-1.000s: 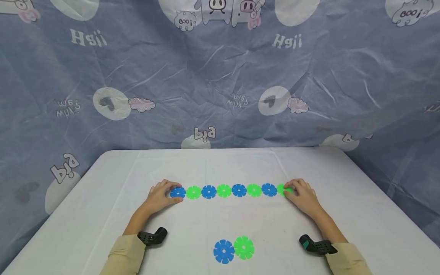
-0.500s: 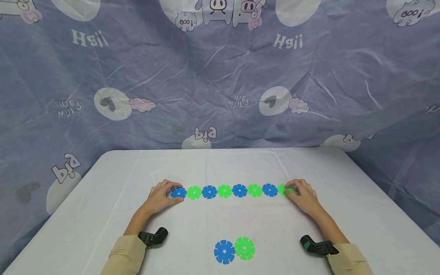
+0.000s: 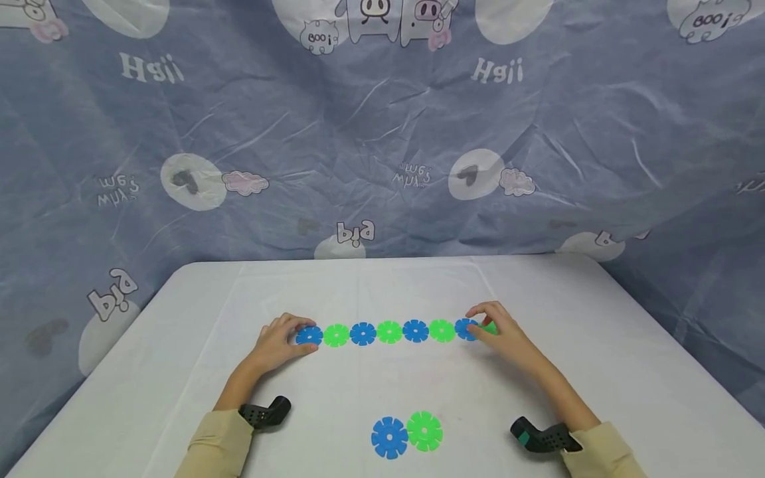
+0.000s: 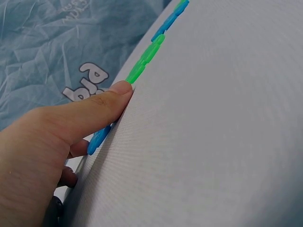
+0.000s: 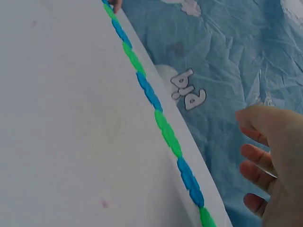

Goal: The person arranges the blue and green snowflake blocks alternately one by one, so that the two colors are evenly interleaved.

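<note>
A straight row of interlocking plastic snowflake discs, blue and green by turns, crosses the white table in the head view. My left hand grips the blue snowflake disc at the row's left end, thumb on the near edge and fingers on the far edge. Beside it lies a green snowflake disc. My right hand hovers over the right end, thumb and fingers apart, partly hiding the last green snowflake disc and the blue snowflake disc beside it. In the right wrist view, the right hand holds nothing.
Nearer the front, a larger-looking blue snowflake disc and a green snowflake disc lie side by side on the white table. A printed blue-grey curtain hangs behind the table. Each wrist wears a black camera band.
My right hand has let go of the end green disc and moved left, lifting over the row. The left hand stays on its blue disc. The discs keep their places.
</note>
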A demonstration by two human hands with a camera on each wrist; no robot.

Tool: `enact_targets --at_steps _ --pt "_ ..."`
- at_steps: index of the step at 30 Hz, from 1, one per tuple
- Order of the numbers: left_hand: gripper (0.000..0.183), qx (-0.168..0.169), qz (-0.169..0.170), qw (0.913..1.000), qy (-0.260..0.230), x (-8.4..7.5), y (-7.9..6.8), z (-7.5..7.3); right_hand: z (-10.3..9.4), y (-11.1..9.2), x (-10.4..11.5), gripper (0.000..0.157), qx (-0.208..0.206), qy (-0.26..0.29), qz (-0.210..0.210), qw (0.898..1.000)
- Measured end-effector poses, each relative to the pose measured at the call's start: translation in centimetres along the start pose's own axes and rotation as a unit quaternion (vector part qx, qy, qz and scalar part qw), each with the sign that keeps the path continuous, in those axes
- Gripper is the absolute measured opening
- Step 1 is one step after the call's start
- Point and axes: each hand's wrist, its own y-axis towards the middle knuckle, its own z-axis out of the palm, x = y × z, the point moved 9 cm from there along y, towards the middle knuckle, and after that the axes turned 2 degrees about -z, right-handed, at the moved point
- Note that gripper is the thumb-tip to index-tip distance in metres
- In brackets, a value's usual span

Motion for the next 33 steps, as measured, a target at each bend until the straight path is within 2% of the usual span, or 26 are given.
enact_targets --at_steps 5,9,13,21,25,29,33 --pt "0.049 0.002 -0.001 1.0 -0.002 -0.1 0.0 0.0 3.4 -0.9 4.4 0.025 0.095 0.029 -0.038 0.994" --pt "0.05 0.003 0.001 1.0 0.003 -0.1 0.1 0.0 6.8 -2.2 7.3 0.024 0.186 0.023 -0.051 0.981" --pt "0.05 -0.003 0.007 1.0 0.005 -0.1 0.1 -0.1 9.3 -3.5 9.2 0.023 0.246 0.019 -0.07 0.967" --pt "0.05 -0.003 0.007 1.0 0.001 -0.1 0.0 0.0 12.5 -5.5 10.3 0.029 0.317 0.036 -0.083 0.944" --pt "0.049 0.001 0.002 1.0 -0.001 0.0 -0.1 0.0 13.6 -6.3 10.3 0.035 0.343 0.023 -0.084 0.935" --pt "0.049 0.0 0.004 1.0 0.005 0.0 0.0 0.0 13.9 -6.4 10.2 0.038 0.345 0.001 -0.08 0.935" --pt "0.05 0.001 0.0 1.0 0.004 0.0 0.1 -0.1 13.9 -6.3 10.1 0.035 0.338 -0.005 -0.079 0.938"
